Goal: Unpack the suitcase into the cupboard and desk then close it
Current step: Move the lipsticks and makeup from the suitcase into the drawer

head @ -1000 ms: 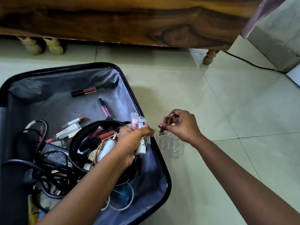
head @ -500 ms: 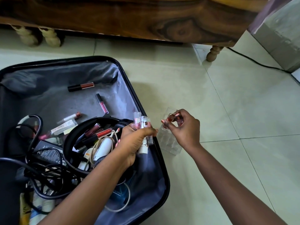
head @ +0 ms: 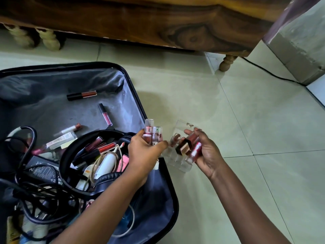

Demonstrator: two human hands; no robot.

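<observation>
An open black suitcase (head: pixel 151 120) with grey lining lies on the floor at the left. Inside are loose lip gloss tubes (head: pixel 81 95), black headphones (head: pixel 73 150), tangled black cables (head: pixel 35 189) and a white charger (head: pixel 105 162). My left hand (head: pixel 144 154) grips a bunch of clear lip gloss tubes (head: pixel 152 133) over the suitcase's right edge. My right hand (head: pixel 204 152) holds a lipstick with a gold base (head: pixel 186 147) above a clear plastic organiser (head: pixel 181 161) on the floor beside the suitcase.
A dark wooden bed frame (head: pixel 140 22) with turned legs (head: pixel 226 63) runs across the top. A black cord (head: pixel 267 74) trails over the pale floor tiles (head: pixel 246 120) toward a grey wall corner (head: pixel 299 50) at the right.
My right hand has turned palm-up and drawn slightly right, now showing a lipstick in its fingers. My left hand with its tubes stayed near the suitcase edge. The view shifted a little.
</observation>
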